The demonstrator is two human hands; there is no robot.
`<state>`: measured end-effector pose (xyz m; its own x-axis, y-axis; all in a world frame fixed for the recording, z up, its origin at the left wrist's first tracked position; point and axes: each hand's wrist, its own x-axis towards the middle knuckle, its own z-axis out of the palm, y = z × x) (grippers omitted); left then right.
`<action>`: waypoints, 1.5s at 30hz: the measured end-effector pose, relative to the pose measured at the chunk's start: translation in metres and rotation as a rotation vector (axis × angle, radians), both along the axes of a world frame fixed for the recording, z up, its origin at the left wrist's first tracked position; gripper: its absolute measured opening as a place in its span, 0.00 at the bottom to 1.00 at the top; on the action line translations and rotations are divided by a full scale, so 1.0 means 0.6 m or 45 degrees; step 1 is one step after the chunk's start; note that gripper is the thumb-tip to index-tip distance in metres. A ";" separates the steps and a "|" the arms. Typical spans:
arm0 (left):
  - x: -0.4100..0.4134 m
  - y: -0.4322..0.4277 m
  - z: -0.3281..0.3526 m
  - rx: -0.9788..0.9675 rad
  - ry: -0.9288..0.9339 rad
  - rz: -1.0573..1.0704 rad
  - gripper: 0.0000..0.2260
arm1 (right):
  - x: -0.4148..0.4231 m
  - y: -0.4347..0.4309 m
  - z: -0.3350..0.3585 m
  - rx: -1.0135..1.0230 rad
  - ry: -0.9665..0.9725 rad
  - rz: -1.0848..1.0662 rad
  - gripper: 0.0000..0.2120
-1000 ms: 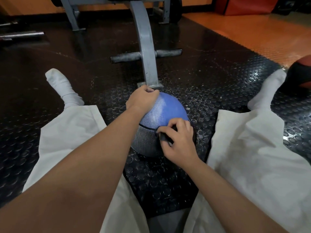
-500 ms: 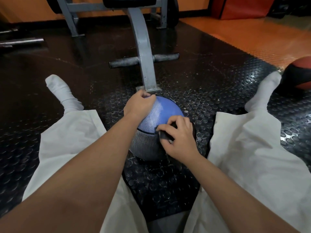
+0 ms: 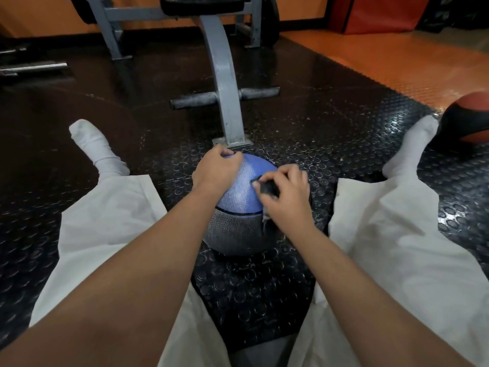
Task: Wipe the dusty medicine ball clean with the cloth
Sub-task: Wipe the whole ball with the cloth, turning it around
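Up from the seam slides the right hand, fingers bunched round the dark cloth on the blue half of the ball — it sits just before the bench foot. Left hand grips its bench-side top; better to brace hard and overlap short, firm strokes.

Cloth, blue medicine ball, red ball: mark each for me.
cloth (image 3: 267, 187): head view, on the dark bunched part that shows.
blue medicine ball (image 3: 239, 193): head view, on the bare blue upper panel.
red ball (image 3: 473, 105): head view, on its red top panel.
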<state>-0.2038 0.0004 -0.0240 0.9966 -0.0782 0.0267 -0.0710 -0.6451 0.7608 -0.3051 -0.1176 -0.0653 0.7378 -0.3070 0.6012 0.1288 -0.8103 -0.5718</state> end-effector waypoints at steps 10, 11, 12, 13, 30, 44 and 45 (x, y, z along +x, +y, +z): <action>0.006 0.008 0.002 -0.025 0.022 0.015 0.06 | -0.042 0.026 -0.039 -0.150 -0.159 0.271 0.07; 0.005 0.008 0.001 -0.023 0.017 0.025 0.06 | -0.031 0.021 -0.029 -0.138 -0.143 0.255 0.08; 0.003 0.008 0.001 -0.020 0.013 0.040 0.06 | -0.019 0.019 -0.016 -0.096 -0.127 0.216 0.08; 0.003 0.008 0.001 -0.018 0.008 0.054 0.06 | -0.003 0.017 -0.002 -0.032 -0.104 0.155 0.08; -0.005 0.000 0.000 -0.036 0.019 0.053 0.07 | 0.059 -0.007 0.056 0.240 0.247 -0.016 0.08; -0.009 0.004 -0.002 -0.047 -0.014 0.072 0.07 | 0.056 -0.001 0.066 0.252 0.325 -0.033 0.11; -0.010 0.003 -0.002 -0.044 -0.014 0.085 0.07 | 0.059 -0.001 0.068 0.231 0.359 -0.040 0.11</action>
<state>-0.2098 0.0021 -0.0251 0.9992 -0.0105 0.0393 -0.0373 -0.6219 0.7822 -0.2698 -0.1183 -0.0247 0.8556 -0.4159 0.3082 -0.0787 -0.6929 -0.7167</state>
